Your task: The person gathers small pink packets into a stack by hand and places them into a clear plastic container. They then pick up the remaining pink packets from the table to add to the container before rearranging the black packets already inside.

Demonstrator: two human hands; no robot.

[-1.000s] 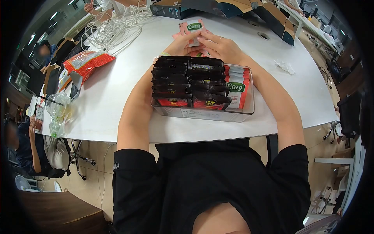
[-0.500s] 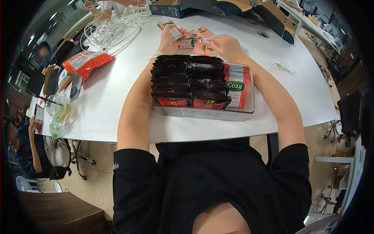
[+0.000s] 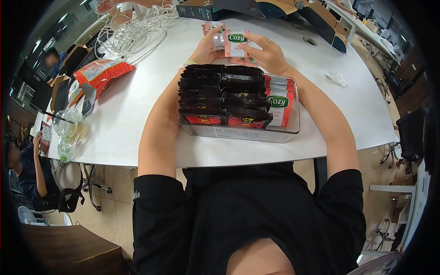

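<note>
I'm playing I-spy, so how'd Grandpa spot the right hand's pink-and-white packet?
On the white table, look past the clear plastic box. The right hand touches the rectangular pink-and-white packet. It's the one in front, green label showing, overlapping pink neighbours.

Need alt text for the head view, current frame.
A person's left hand and right hand hold pink-and-white Cozy sachets over a white table. Nearer the person, a clear tray holds rows of dark sachets, with red-and-white Cozy packets at its right end. A red bag and tangled white cables lie to the left.
</note>
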